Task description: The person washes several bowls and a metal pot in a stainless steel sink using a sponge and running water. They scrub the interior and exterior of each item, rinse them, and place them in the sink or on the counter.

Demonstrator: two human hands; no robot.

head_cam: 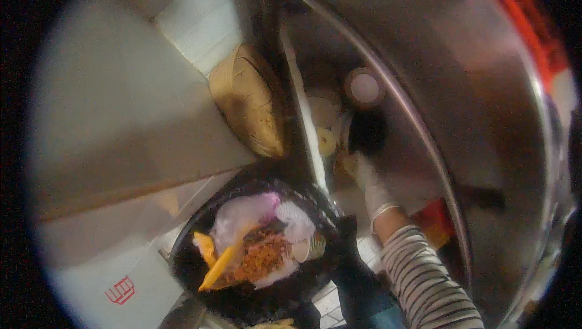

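Observation:
My right hand [368, 176], in a pale glove below a striped sleeve, reaches in under a curved metal rim. Its fingers are blurred and partly lost in shadow, beside a dark, rounded object [367, 131] that they seem to touch; whether they grip it cannot be told. Just beyond stands a round container with a pale top [364, 87]. A small yellowish ring-shaped thing [326, 142] lies to the left of the hand. My left hand is out of view.
A black-lined waste bin [182, 251] holds plastic bags, yellow pieces, orange-brown scraps and a cup [313, 248]. A tan sack [245, 97] leans behind it. The long metal rim [409, 101] arches over my forearm. A pale box [122, 256] with a red mark is at lower left.

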